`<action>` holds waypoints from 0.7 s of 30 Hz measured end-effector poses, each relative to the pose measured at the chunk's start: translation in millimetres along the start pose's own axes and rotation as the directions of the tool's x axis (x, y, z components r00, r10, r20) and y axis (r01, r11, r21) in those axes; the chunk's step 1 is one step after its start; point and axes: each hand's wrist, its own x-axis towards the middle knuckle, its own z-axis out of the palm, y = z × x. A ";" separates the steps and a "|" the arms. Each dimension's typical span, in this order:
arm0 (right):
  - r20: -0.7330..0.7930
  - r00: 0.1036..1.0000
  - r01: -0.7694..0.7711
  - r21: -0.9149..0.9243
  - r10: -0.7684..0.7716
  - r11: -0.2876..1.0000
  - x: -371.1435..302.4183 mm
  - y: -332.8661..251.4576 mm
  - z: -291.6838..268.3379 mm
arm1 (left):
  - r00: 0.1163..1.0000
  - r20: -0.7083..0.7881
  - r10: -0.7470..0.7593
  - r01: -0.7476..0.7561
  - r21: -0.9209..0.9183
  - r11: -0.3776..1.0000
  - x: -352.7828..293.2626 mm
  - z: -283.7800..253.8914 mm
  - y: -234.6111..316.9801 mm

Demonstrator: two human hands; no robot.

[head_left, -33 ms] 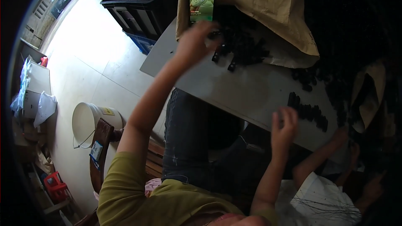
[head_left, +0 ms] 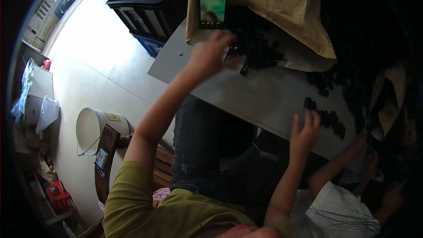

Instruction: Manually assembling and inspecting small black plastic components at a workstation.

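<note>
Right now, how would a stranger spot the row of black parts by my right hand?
Find the pale table, then your right hand over its near edge. Just beyond it, to the right, lies the row. Unlike the jumbled heap by the phone, it forms one short line.

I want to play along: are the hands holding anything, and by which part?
Can't tell: the left hand is blurred near black pieces; the right hand shows no clear hold.
</note>
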 end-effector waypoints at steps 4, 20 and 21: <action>0.018 0.995 -0.092 -0.238 0.099 0.967 19.5 13.1 18.6 | 0.959 0.216 -0.182 0.163 0.102 0.981 -22.6 6.3 25.7; 0.148 0.988 -0.071 0.173 0.045 0.982 1.1 -12.6 25.9 | 0.991 -0.040 -0.131 0.123 -0.165 0.979 -27.4 26.7 -2.4; 0.127 0.991 -0.074 0.192 0.050 0.979 -0.3 -11.5 27.8 | 0.991 -0.039 -0.127 0.119 -0.164 0.979 -25.5 25.2 -5.9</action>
